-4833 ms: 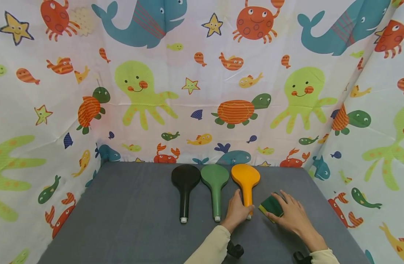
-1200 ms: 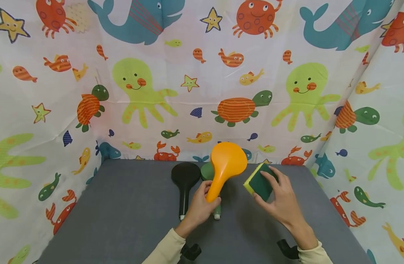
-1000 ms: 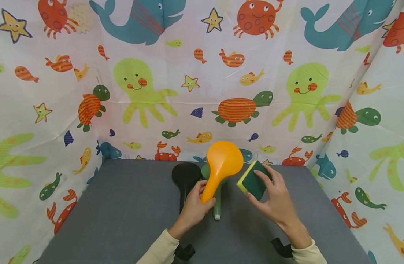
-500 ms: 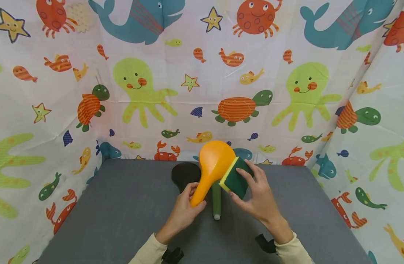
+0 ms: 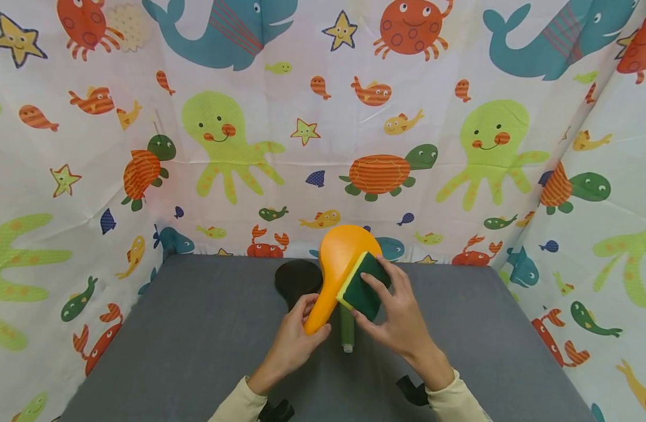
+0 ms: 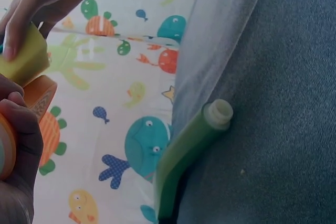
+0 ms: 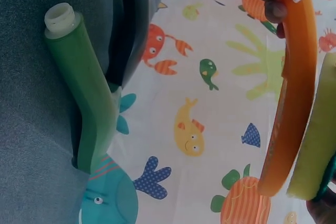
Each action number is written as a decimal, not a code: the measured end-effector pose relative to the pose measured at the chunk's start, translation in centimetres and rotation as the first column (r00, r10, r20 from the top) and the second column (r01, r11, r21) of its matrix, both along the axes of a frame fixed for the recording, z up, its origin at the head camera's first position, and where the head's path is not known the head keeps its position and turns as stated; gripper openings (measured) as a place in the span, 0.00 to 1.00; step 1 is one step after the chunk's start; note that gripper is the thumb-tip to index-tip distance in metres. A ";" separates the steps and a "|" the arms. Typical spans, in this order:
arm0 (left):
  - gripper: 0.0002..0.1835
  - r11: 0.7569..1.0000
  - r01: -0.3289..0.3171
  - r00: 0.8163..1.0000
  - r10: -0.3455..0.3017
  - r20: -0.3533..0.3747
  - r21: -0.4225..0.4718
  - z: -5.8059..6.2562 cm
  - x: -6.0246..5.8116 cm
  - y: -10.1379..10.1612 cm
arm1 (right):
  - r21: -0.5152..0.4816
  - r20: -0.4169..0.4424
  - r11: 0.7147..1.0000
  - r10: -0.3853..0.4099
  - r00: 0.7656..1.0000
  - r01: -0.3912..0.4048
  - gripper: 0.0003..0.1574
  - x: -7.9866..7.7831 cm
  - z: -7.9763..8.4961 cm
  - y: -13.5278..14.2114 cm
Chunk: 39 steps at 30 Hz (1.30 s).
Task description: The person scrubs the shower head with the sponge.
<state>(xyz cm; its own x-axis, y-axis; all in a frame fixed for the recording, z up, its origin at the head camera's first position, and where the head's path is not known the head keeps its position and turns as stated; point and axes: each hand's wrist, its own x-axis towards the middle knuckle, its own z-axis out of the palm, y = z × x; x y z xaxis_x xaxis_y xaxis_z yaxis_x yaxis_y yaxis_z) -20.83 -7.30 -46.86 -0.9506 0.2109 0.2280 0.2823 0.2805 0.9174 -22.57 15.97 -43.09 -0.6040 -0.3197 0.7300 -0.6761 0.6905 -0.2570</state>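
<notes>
My left hand [image 5: 291,343] grips the handle of an orange shower head [image 5: 341,258], raised above the table with its smooth back showing. My right hand [image 5: 402,319] pinches a green-and-yellow scouring sponge [image 5: 366,287] between thumb and fingers. In the head view the sponge's yellow side overlaps the neck and lower right of the shower head. The right wrist view shows the sponge's yellow layer [image 7: 315,135] right along the orange back; whether they touch all along, I cannot tell. Part of the left hand's grip on the handle is hidden.
A green shower head [image 5: 347,334] lies on the grey tabletop [image 5: 207,334] behind the orange one, mostly covered in the head view. To its left lies a black shower head [image 5: 296,280], its handle hidden by my left hand. A sea-animal curtain [image 5: 323,176] encloses the back and sides.
Both the orange shower head and sponge have been lifted off the table. The shower head has moved left, and the sponge has come left to overlap it, sliding lower in the last half second.
</notes>
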 end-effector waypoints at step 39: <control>0.28 0.973 0.106 0.983 -0.133 0.125 0.204 0.9 0.5 -0.5 | 0.032 -0.176 0.999 0.020 0.984 -0.015 0.37 0.1 -0.3 -0.9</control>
